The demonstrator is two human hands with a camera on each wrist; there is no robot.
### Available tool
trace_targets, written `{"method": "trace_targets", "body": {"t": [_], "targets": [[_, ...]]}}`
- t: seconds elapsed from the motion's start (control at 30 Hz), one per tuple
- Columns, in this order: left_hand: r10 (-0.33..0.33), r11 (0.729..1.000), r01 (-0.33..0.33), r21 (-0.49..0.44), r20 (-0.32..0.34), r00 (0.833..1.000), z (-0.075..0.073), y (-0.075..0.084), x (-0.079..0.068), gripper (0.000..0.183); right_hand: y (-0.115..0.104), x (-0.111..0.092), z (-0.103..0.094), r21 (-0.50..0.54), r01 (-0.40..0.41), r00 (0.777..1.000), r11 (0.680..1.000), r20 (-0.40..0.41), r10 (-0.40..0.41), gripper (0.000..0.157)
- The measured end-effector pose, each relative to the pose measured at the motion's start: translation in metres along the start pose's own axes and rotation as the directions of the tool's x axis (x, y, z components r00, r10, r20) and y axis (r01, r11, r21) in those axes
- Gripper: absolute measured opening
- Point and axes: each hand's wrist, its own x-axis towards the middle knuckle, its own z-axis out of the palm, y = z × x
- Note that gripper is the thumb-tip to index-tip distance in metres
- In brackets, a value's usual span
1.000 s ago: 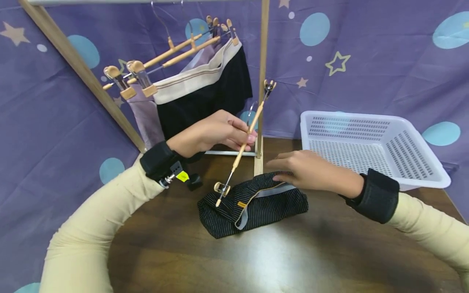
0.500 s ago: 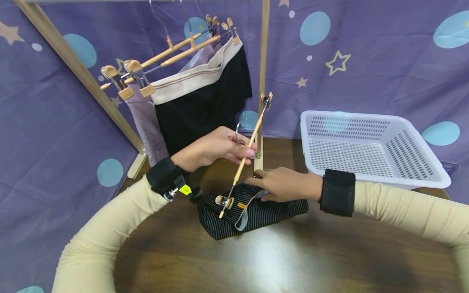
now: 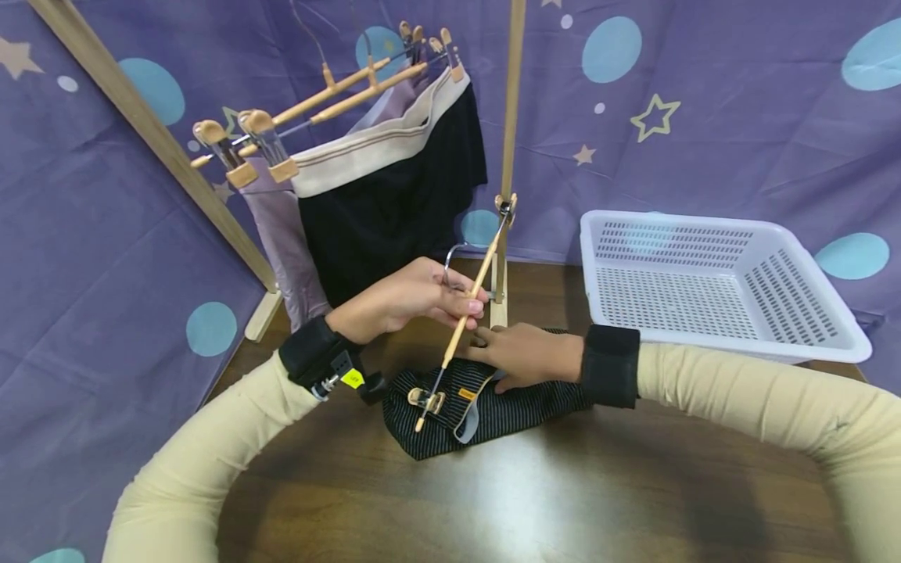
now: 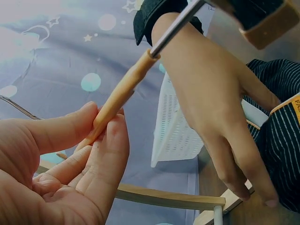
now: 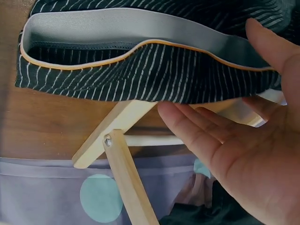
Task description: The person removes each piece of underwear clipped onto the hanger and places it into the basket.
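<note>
My left hand (image 3: 429,293) pinches the middle of a wooden clip hanger (image 3: 461,328) between thumb and fingers. The hanger slants, its lower clip (image 3: 426,400) overlapping a pair of black striped shorts (image 3: 422,442) on the table. In the left wrist view, the thumb and fingertips meet on its tan bar (image 4: 119,91). My right hand (image 3: 528,353) is at the waist of the shorts, fingers fairly straight. From the right wrist, its thumb lies over the grey waistband (image 5: 93,26) and the fingertips sit at the outer edge of the striped cloth (image 5: 164,75), partly hidden by it.
A white plastic basket (image 3: 767,344) stands at the right. Behind my left hand is a wooden rack (image 3: 512,102), where black shorts with a cream waistband (image 3: 394,211) and a mauve garment (image 3: 271,211) hang from clip hangers. A purple patterned cloth (image 3: 718,172) backs the table.
My right hand has moved left onto the waist of the striped shorts. The left hand has lowered with the hanger, bringing its upper clip down too.
</note>
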Motion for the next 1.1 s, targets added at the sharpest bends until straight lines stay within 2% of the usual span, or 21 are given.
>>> {"method": "trace_targets", "body": {"t": [0.13, 0.3, 0.47, 0.63, 0.83, 0.97, 1.1], "targets": [[-0.01, 1.0, 0.01, -0.011, 0.015, 1.0, -0.001, -0.004, 0.001, 0.028, -0.001, 0.005, 0.006, -0.017, -0.006, 1.0, 1.0, 0.029, 0.006, 0.083], [-0.023, 1.0, 0.024, -0.016, 0.029, 0.999, 0.0, -0.005, 0.004, 0.029, -0.003, 0.007, 0.013, -0.038, 0.016, 1.0, 0.999, 0.005, -0.016, 0.08], [-0.029, 1.0, 0.029, -0.01, 0.037, 0.999, 0.003, -0.005, 0.006, 0.031, -0.007, 0.007, 0.017, -0.083, 0.058, 0.998, 0.995, -0.026, -0.061, 0.06], [-0.048, 0.999, 0.047, 0.015, 0.05, 0.998, 0.007, -0.011, 0.012, 0.022, -0.01, 0.007, 0.021, -0.132, 0.086, 0.994, 0.987, -0.06, -0.095, 0.041], [-0.051, 0.998, 0.05, 0.025, 0.048, 0.998, 0.012, -0.014, 0.017, 0.023, -0.01, 0.003, 0.024, -0.113, 0.122, 0.986, 0.986, -0.098, -0.133, 0.021], [-0.062, 0.998, 0.062, 0.002, 0.043, 0.997, 0.009, -0.012, 0.014, 0.026, -0.009, 0.0, 0.023, -0.112, 0.152, 0.981, 0.982, -0.105, -0.163, 0.022], [-0.062, 0.998, 0.063, -0.018, 0.046, 0.997, 0.006, -0.01, 0.009, 0.025, -0.004, -0.008, 0.015, -0.18, 0.177, 0.973, 0.968, -0.119, -0.2, 0.031]]}}
